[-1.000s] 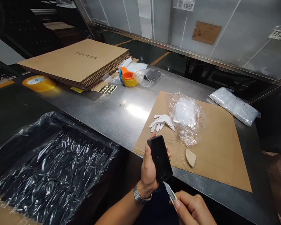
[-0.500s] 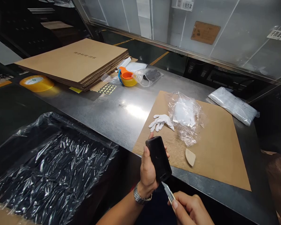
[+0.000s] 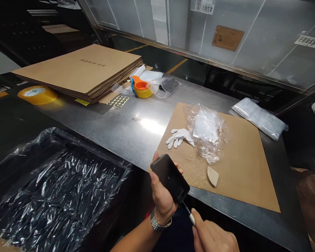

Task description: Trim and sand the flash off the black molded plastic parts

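My left hand (image 3: 161, 196) grips a flat black rectangular case (image 3: 170, 178), tilted with its top end leaning left, just in front of the steel table's near edge. My right hand (image 3: 212, 236) holds a thin metal blade (image 3: 188, 212) whose tip touches the lower end of the black case. A metal watch sits on my left wrist. On the brown cardboard sheet (image 3: 241, 164) behind my hands lie a white glove (image 3: 179, 136), a crumpled clear plastic bag (image 3: 207, 131) and a small beige wedge (image 3: 212, 176).
A steel table (image 3: 115, 122) carries a stack of flat cardboard (image 3: 78, 71), a yellow tape roll (image 3: 36, 94), an orange and yellow tape dispenser (image 3: 141, 89), a sticker sheet (image 3: 118, 101) and bagged items (image 3: 259, 117). A box lined with black plastic (image 3: 49, 189) stands at lower left.
The black case has tilted further to the left in my left hand. My right hand has moved the blade in closer, so its tip now meets the case's lower end.
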`<state>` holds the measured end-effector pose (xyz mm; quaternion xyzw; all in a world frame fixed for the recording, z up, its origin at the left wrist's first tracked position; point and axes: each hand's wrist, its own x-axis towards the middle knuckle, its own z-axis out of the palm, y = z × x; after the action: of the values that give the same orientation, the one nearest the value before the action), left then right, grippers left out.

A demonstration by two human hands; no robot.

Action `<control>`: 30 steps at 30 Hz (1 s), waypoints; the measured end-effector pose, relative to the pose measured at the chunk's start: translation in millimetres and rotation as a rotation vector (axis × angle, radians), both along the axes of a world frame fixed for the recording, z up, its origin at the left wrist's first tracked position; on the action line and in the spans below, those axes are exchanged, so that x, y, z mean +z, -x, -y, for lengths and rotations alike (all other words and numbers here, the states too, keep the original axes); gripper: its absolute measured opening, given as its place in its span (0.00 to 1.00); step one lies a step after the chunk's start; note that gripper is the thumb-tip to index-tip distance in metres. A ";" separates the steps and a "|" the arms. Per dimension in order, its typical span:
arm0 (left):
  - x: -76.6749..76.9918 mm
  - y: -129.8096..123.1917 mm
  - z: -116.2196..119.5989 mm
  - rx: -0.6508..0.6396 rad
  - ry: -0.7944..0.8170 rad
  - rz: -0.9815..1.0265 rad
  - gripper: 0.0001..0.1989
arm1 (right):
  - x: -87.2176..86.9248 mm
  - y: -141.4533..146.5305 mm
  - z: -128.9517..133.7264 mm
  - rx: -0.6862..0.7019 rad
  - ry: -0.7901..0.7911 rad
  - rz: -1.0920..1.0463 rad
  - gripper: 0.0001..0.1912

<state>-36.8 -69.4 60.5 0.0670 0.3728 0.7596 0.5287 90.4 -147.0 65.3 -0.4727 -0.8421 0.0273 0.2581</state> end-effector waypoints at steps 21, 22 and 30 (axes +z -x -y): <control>4.1 -0.8 7.1 0.095 -0.013 -0.125 0.27 | 1.5 6.2 -0.9 0.041 -0.268 0.386 0.15; 2.3 -0.2 7.3 0.082 0.019 -0.141 0.28 | 3.0 6.4 -1.0 0.038 -0.273 0.419 0.16; -1.2 6.2 1.6 -0.107 0.207 -0.060 0.27 | 9.2 -10.5 -13.1 -0.007 -0.248 0.418 0.14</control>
<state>-43.0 -70.9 59.4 0.0545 0.4610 0.6853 0.5611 100.9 -134.0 74.5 -0.4358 -0.8724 -0.1758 0.1345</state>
